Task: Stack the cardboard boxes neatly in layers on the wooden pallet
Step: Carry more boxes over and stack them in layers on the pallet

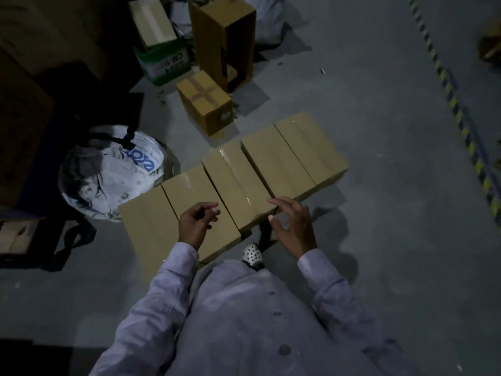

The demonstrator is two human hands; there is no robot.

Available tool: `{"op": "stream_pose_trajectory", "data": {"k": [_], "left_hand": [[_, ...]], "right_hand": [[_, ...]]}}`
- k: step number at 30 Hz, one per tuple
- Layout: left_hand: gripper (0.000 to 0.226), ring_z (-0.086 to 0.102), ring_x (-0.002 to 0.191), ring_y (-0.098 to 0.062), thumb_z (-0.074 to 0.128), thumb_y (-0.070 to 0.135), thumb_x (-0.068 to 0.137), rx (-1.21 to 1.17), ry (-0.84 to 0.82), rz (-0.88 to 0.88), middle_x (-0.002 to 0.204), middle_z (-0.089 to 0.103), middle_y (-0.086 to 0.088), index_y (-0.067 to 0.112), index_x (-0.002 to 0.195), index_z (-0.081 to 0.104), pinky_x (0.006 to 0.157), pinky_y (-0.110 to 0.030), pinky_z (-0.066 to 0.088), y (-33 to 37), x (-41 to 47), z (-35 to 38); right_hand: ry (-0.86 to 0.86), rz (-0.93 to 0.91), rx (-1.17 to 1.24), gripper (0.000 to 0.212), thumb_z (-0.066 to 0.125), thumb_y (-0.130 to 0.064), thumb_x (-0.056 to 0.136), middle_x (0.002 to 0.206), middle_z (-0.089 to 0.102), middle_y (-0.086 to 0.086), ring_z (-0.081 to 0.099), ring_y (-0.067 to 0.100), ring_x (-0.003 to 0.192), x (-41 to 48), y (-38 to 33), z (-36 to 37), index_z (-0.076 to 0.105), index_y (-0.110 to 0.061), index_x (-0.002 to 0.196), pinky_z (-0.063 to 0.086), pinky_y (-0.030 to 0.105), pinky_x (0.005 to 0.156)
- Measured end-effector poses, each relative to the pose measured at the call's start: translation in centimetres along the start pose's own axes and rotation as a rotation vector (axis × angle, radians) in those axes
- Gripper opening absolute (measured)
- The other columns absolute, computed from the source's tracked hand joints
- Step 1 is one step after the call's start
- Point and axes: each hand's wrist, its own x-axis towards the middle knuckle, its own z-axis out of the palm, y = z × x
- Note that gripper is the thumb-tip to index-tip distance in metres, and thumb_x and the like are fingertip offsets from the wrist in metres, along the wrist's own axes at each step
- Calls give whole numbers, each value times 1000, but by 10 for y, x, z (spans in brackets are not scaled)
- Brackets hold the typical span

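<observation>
Just ahead, a row of boxes (233, 180) lies on the grey floor (379, 213), set side by side and touching. It runs across the middle of the view from 8 o'clock to 2 o'clock. Clear tape shines along some of the tops.

The left hand (199, 221) hangs over the near end of the row with its fingers loosely curled, holding nothing. The right hand (294, 226) is at the row's near edge, at 5 o'clock of the left hand, with fingers spread and straight and nothing in it. Whether its fingertips touch the cardboard I cannot tell. Both sleeves are pale.

A white shoe (252, 255) with dark holes shows between the hands, close to the row.

A white bag (111, 169) with blue letters sits at 9 o'clock, just beside the row. A taped box (204, 101) stands at 12 o'clock, near the row. Beyond it is a tall box (222, 42) with an open side. A striped line (461, 118) crosses the floor at 3 o'clock.
</observation>
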Motion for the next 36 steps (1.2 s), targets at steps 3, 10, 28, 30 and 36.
{"op": "stream_pose_trajectory", "data": {"k": [3, 10, 28, 30, 36], "left_hand": [[17, 74, 85, -22, 74, 9, 97, -3, 54, 32, 94, 82, -4, 22, 104, 82, 75, -40, 53, 15, 12, 17], [14, 73, 82, -23, 75, 12, 97, -72, 333, -7, 93, 81, -7, 24, 101, 82, 71, -35, 52, 16, -38, 1], [37, 64, 125, -3, 83, 27, 93, 56, 502, -95, 128, 75, 13, 30, 129, 76, 107, -33, 49, -109, -99, -217], [44, 56, 138, -8, 82, 36, 94, 200, 433, -108, 140, 68, 16, 41, 136, 71, 117, -37, 43, -151, -73, -258], [45, 40, 154, -15, 73, 46, 101, 305, 261, -138, 153, 56, 24, 49, 144, 62, 126, -49, 33, -346, 33, -308]], "right_hand": [[38, -98, 45, 50, 75, -14, 95, 141, 63, -7, 54, 23, 128, 30, 7, -17, 68, -34, 140, 40, 21, 99], [-155, -304, 150, 42, 75, -14, 95, 133, 65, -2, 55, 16, 127, 69, -8, 14, 73, -30, 134, 48, 41, 108], [-448, -418, 45, 41, 74, -17, 97, 135, 64, 3, 59, 28, 127, 43, -101, 231, 71, -31, 136, 48, 47, 108], [-399, -392, 38, 39, 70, -23, 99, 139, 63, 2, 59, 28, 129, 45, -101, 282, 70, -31, 137, 50, 48, 105], [-388, -311, -47, 45, 67, -26, 96, 146, 60, -1, 50, 30, 136, 59, -20, 484, 67, -34, 140, 39, 34, 114]]}}
